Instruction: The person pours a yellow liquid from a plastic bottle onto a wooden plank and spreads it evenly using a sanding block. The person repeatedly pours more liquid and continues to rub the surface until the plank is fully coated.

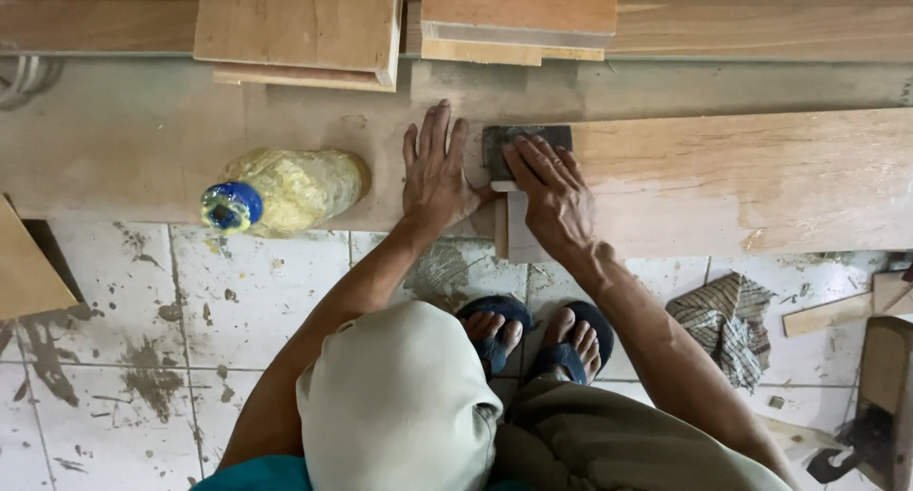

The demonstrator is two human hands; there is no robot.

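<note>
**Hands flat on the board**

Right hand (552, 194) presses a dark sanding pad (523, 148) onto the pale wooden plank (742, 182), fingers spread over it. My left hand (436, 172) lies open and flat just beside it. Further left on the bench (124, 139) rests a plastic bottle (285, 191), blue-capped, with yellowish contents.

Two hands are on the bench: the left hand (436, 172) and the right hand (552, 198). There is one dark sanding pad (509, 141), one long wooden board (742, 182) and one plastic bottle (283, 192) with a blue cap. Two stacks of wood panels (300, 25) lie at the back. Two sandalled feet (537, 334) stand on the floor, beside one striped rag (728, 324).
</note>
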